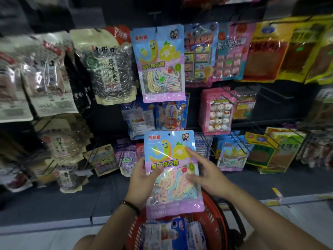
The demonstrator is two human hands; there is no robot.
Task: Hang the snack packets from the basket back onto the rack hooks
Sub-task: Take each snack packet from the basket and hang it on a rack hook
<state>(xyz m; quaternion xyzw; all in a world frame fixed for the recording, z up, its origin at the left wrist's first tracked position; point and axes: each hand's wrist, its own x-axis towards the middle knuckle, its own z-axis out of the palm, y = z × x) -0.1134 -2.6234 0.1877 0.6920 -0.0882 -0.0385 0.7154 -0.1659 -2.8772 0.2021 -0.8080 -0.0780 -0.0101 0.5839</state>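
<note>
Packet (172,170) clamped in left hand (142,179), open right hand (207,175) touching its front.

The held packet (173,170) was blue and lilac with a yellow cartoon and pastel candy ropes; the basket (214,222) was red.

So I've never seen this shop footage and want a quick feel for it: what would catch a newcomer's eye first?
First, the pastel candy packet held up in the centre, the left hand gripping its left edge and the right hand touching its front. Directly above hangs a matching packet on the rack. Below the hands sits a red basket with more packets inside.
</note>
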